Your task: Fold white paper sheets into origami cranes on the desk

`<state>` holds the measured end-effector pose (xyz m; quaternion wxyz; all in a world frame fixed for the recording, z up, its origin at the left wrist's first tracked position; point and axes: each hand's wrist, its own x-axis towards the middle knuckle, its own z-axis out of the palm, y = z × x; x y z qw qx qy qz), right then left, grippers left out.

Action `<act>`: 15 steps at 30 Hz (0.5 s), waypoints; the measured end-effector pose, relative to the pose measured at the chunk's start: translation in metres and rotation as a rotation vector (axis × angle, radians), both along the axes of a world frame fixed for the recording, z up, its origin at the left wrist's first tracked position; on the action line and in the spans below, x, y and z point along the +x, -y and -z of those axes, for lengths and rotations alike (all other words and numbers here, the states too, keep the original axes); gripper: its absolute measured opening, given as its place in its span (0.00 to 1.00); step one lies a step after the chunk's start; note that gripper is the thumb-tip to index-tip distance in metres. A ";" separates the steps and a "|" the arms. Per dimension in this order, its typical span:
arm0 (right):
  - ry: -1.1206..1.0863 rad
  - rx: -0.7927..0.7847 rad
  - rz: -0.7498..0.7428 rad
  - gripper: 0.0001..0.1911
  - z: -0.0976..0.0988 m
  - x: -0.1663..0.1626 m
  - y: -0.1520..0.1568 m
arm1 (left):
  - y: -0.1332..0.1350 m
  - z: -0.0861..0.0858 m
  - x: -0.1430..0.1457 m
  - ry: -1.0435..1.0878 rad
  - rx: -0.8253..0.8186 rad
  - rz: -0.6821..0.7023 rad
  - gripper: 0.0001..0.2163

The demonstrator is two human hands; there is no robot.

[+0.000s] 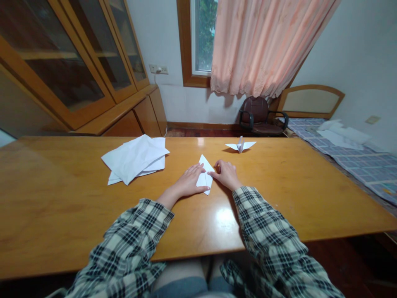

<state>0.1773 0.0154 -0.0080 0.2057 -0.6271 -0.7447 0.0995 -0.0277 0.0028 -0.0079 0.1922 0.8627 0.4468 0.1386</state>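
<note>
A folded white paper piece (205, 176), narrow and pointed at both ends, lies on the wooden table (62, 194) in front of me. My left hand (190, 181) rests flat on its left side, fingers stretched out and pressing it down. My right hand (226, 174) is at its right edge, fingers curled and pinching the paper's edge. A finished white paper crane (240, 145) stands farther back on the table, apart from both hands.
A loose pile of white paper sheets (135, 159) lies to the left on the table. Beyond the table are a glass-fronted wooden cabinet (74, 70), a dark office chair (260, 116), a pink curtain (263, 45), and a bed (350, 157) with papers at right.
</note>
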 end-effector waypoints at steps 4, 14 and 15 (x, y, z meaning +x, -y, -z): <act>-0.006 0.002 0.012 0.18 0.002 -0.001 -0.001 | 0.000 0.000 0.000 0.001 -0.015 0.005 0.35; 0.008 0.012 0.052 0.13 0.002 -0.004 -0.002 | 0.000 -0.002 0.000 -0.009 -0.034 0.008 0.41; 0.011 0.009 0.060 0.13 0.001 -0.004 -0.002 | 0.000 -0.002 0.000 -0.007 -0.032 0.009 0.41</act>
